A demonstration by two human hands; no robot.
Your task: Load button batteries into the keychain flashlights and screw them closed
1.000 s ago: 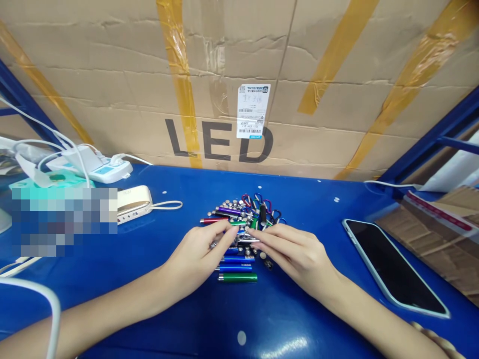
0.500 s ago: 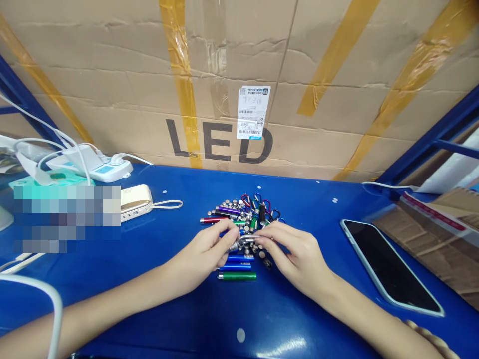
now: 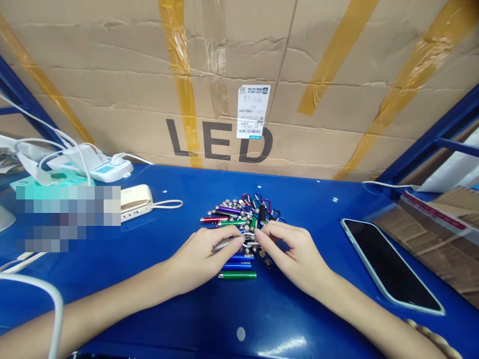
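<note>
Cardboard carton [image 3: 219, 94] printed with LED filled the background behind the blue surface [image 3: 299, 199]. Measured from the heap of small metal torches [image 3: 243, 212] at the surface's middle, a white power strip [image 3: 108, 170] sat far to the left beyond a cream power bank [image 3: 136, 200], and a black-screened phone [image 3: 389, 264] lay well to the right. Both forearms reached in from the near edge, a beaded bracelet [image 3: 434, 339] showing at the right wrist. Within the heap, red, purple and green tubes lay mixed with silver caps and coloured carabiners [image 3: 260, 202]. Just nearer the person, blue tubes [image 3: 235, 266] and a green tube [image 3: 237, 274] lay side by side, apart from the mix, while most pieces remained loose. Just in front of the heap, the left hand [image 3: 198, 257] had its grip closed on a silver tube [image 3: 224, 244], and the right hand [image 3: 295, 257] pinched a small silver clip [image 3: 249, 240] at that tube's tip; the fingers hid how the two pieces met.
</note>
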